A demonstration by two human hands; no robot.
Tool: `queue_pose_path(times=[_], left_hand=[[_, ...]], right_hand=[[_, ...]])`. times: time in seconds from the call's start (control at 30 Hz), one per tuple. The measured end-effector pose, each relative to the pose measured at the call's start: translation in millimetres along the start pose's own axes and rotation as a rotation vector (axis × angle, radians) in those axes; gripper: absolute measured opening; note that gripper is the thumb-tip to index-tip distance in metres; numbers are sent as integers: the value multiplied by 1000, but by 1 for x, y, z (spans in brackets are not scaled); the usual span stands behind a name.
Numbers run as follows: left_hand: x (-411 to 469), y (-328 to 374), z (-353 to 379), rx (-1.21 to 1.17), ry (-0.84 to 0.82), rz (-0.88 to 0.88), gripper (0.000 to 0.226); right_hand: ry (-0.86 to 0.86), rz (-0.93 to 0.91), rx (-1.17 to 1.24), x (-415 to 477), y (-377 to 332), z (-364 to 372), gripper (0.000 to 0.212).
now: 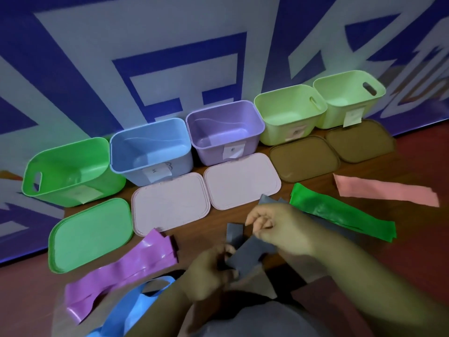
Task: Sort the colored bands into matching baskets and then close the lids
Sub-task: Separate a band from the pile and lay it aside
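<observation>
- A grey band (245, 257) was held above the near middle of the brown surface, between both hands. It seemed to be gathered or folded so that it would fit a basket.
- The left hand (206, 276) was curled round the band's near end. The view there was blurred, so the exact grip could not be told.
- The right hand (281, 229) was pinching the far part of the band between thumb and fingers, with a flap standing up beside the thumb.
- Five open baskets were lined against the far wall, presumably for easy reach: a green basket (60, 198) at the left, then a blue basket (136, 176), a purple basket (211, 154) and two pale green baskets (274, 135).
- They were of smooth moulded plastic, rounded at the corners, with slot handles. A paper label (158, 171) was stuck on each front, its writing too small to be read.
- A flat rounded lid was laid just in front of each basket, ready for closing: a green lid (90, 234), two pale pink lids (170, 205) and two brown lids (303, 159).
- The other bands were left flat and unsorted: a purple band (121, 271) and a blue band (136, 307) near left, a green band (340, 215) and a pink band (384, 193) at the right.
- The bands appeared thin, glossy and limp, like rubbery strips.
- No basket was seen to hold a band, so the sorting was judged barely begun.
</observation>
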State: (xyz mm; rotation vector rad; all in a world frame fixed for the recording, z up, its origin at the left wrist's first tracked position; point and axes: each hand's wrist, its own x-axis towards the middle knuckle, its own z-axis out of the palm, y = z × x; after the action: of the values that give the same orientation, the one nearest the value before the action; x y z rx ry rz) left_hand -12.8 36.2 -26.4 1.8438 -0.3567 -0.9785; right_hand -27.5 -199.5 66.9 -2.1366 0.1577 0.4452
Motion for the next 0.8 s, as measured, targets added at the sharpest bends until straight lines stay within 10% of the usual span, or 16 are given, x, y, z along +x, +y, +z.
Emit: queue_pose_path(times=[0.8], left_hand=[[108, 79, -12, 276, -169, -3, 22]], right_hand=[[514, 385, 214, -59, 179, -77, 27]])
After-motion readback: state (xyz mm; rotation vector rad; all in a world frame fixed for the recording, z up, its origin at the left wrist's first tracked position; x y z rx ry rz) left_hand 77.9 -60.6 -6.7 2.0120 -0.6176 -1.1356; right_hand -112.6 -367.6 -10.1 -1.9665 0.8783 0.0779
